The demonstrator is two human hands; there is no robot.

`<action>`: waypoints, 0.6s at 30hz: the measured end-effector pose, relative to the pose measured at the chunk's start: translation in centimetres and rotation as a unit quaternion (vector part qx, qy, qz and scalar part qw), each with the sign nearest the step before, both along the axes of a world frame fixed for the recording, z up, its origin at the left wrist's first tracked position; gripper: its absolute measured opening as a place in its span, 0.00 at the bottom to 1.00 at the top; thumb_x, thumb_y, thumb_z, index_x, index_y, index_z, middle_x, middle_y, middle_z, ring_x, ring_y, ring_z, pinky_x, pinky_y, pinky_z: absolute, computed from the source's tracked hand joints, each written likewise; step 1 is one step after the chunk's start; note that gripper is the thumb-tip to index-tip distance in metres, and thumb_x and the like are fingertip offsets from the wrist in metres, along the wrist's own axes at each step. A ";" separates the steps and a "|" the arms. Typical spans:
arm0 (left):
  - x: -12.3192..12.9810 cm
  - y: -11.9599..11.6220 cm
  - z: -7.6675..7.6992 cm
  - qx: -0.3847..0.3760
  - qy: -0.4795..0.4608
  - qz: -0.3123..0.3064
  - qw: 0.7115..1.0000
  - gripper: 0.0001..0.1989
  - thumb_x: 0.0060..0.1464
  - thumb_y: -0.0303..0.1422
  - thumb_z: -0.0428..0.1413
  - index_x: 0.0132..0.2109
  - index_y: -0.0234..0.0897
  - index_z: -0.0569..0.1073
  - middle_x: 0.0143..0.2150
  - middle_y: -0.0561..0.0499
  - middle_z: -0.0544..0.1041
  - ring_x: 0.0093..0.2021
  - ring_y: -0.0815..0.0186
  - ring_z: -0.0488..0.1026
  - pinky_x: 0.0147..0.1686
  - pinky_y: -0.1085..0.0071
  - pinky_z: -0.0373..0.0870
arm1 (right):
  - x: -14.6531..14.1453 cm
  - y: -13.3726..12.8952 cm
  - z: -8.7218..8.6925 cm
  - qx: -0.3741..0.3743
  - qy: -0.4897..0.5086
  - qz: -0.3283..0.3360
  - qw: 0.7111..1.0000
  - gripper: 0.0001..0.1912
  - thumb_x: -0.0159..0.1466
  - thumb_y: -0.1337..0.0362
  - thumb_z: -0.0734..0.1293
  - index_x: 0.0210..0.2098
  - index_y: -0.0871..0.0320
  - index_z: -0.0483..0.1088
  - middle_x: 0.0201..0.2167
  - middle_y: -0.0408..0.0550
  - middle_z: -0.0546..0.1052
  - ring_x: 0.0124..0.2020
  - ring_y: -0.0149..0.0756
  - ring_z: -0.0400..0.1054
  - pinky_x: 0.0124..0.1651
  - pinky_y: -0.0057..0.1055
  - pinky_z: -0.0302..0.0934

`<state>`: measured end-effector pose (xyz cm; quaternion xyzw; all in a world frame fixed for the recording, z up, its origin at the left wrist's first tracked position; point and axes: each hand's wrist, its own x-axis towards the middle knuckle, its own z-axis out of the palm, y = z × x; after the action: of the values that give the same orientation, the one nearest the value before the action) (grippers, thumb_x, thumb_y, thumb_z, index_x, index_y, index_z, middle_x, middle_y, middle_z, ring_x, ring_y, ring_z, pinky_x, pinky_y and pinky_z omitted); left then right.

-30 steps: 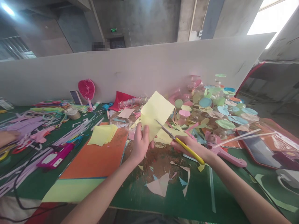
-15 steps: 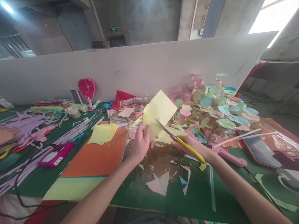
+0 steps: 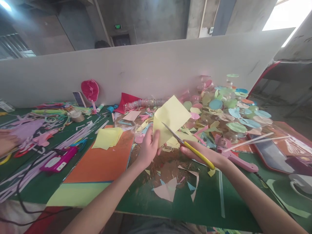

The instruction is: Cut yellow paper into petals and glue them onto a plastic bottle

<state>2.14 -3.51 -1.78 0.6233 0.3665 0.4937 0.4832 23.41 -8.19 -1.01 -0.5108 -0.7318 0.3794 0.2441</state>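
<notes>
While pinching the yellow paper [image 3: 173, 114] by its lower left edge with the left hand [image 3: 149, 146], grip the yellow-handled scissors [image 3: 192, 149] in the right hand [image 3: 202, 150]. Hold the paper tilted above the counter [image 3: 192, 213], between both hands and slightly beyond them, with blades [image 3: 172, 132] pointing across its near face (close to it or touching, hard to judge). See loose yellow sheets [image 3: 107, 138] on the orange sheet [image 3: 97, 165], left of the hands.

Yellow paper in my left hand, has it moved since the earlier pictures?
Yes, the yellow paper has shifted to the right, uncovering more of the clear ribbed tube behind it.
</notes>
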 end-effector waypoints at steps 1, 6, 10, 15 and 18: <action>0.0 0.0 0.0 0.000 0.002 0.002 1.000 0.12 0.63 0.46 0.50 0.41 0.43 0.62 0.26 0.57 0.70 0.13 0.75 0.59 0.10 0.78 0.54 | 0.0 0.1 -0.2 -0.008 0.002 -0.004 1.000 0.30 0.62 0.33 0.59 0.31 0.57 0.63 0.26 0.42 0.65 0.25 0.31 0.55 0.27 0.30 0.53; -0.1 0.3 -0.2 0.002 0.017 0.011 1.000 0.13 0.63 0.46 0.50 0.39 0.42 0.61 0.25 0.57 0.66 0.15 0.74 0.62 0.10 0.78 0.54 | 0.0 0.5 -1.0 -0.070 0.034 -0.006 0.997 0.30 0.62 0.33 0.59 0.26 0.55 0.58 0.17 0.37 0.60 0.19 0.28 0.52 0.24 0.29 0.47; -0.1 0.4 -0.5 -0.013 0.009 0.001 1.000 0.13 0.63 0.46 0.51 0.39 0.42 0.61 0.26 0.57 0.66 0.17 0.72 0.65 0.10 0.79 0.56 | 0.0 0.3 -0.4 -0.056 0.041 0.018 0.997 0.31 0.61 0.32 0.58 0.28 0.55 0.58 0.21 0.39 0.61 0.22 0.29 0.51 0.26 0.30 0.47; 0.4 -0.3 -0.2 -0.034 0.013 -0.054 0.998 0.12 0.63 0.45 0.51 0.42 0.42 0.64 0.29 0.52 0.72 0.20 0.69 0.70 0.09 0.78 0.56 | -0.2 -0.1 0.4 -0.017 0.023 0.010 1.000 0.30 0.60 0.32 0.59 0.31 0.55 0.59 0.27 0.41 0.62 0.27 0.32 0.54 0.29 0.31 0.53; 0.5 -0.5 0.0 -0.044 0.009 -0.061 0.997 0.12 0.63 0.45 0.51 0.42 0.42 0.64 0.27 0.54 0.72 0.15 0.71 0.66 0.09 0.77 0.57 | -0.4 0.2 0.0 -0.018 0.016 -0.001 1.000 0.30 0.61 0.33 0.58 0.29 0.55 0.58 0.25 0.40 0.62 0.26 0.31 0.53 0.29 0.31 0.52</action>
<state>2.65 -4.03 -1.80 0.6271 0.3535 0.4411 0.5359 23.03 -8.04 -1.06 -0.5102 -0.7200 0.4005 0.2468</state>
